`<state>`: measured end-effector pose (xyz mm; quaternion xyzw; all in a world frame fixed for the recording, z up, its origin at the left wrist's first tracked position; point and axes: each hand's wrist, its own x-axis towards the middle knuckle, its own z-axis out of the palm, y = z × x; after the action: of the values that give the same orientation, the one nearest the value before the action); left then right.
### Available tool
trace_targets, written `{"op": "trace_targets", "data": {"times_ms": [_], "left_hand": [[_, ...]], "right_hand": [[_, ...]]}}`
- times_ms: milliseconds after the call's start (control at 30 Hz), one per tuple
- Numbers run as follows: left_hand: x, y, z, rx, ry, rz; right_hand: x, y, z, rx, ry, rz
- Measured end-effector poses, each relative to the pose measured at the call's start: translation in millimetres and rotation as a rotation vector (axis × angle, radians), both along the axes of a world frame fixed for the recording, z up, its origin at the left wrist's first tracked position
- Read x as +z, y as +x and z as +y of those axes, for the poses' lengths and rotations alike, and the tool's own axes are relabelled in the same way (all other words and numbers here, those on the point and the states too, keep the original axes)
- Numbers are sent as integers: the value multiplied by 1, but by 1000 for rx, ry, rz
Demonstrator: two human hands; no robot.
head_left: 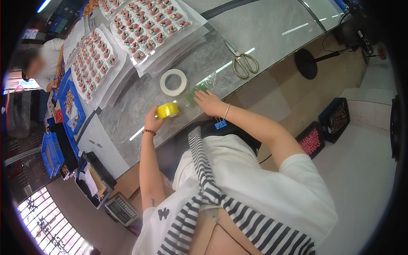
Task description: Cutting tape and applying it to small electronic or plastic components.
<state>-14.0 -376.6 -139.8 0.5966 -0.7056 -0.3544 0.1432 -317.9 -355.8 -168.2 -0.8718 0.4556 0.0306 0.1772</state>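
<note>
Yellow tape, a small roll (pixel 168 110), sat just left of the frame's centre, lifted a little above the edge of the grey marbled table (pixel 272 29). The left hand (pixel 152 123) had it from below and behind, fingers closed on the roll's near rim. It looked light and stiff, a rigid ring that should not give under a firm pinch; its outer face was probably smooth and a bit slick, so the rim and the hollow middle seemed the surest places to hold. The loose end would be sticky and apt to fold onto itself.

Just to the right, the right hand (pixel 208 103) lay flat, fingers spread, pressing on a small clear bag with something green inside (pixel 196 94); it gripped nothing. That bag seemed thin, limp and slippery.

Above the two hands lay a larger white tape roll (pixel 173 82), flat on the table. Further to the upper right were scissors (pixel 243 61), shut. Toward the upper left, white trays of small pink and dark pieces (pixel 91 63) were stacked, and another person (pixel 42 63) worked at the far left edge.
</note>
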Motion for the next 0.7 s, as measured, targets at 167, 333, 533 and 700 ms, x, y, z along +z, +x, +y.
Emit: {"op": "trace_targets", "data": {"times_ms": [167,333,533,700], "left_hand": [[-25,98,-6,334,-86,344],[5,157,-6,470,-66,369],[-16,114,50,575,-247,-251],[-14,84,74,570,-390,-371]], "right_hand": [[-18,8,-1,21,-172,-45],[-10,8,-5,47,-163,43],[-15,3,-1,12,-192,-42],[-8,0,4,-39,-226,-110]]}}
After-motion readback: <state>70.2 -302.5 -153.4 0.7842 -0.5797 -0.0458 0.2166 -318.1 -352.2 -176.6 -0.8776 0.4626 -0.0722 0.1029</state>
